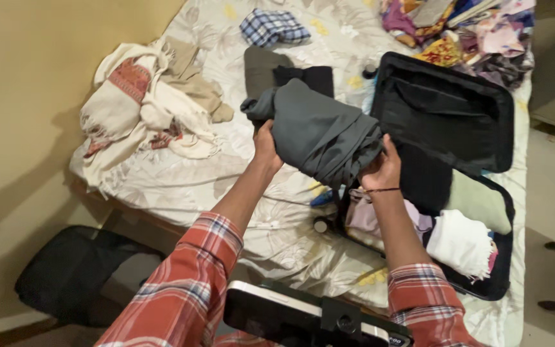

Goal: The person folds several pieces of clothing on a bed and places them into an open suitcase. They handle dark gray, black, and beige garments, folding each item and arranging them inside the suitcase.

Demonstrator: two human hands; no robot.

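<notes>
A rolled dark grey-green garment is held up over the bed between both hands. My left hand grips its left end and my right hand grips its right end. Just right of the hands lies an open black suitcase, its lid up and empty. Its lower half holds folded clothes: a pale green piece, a white piece and a pinkish piece.
The bed has a floral sheet. On it lie a cream shawl heap, a folded dark garment, a blue checked cloth and a colourful clothes pile. A black chair stands at lower left beside the wall.
</notes>
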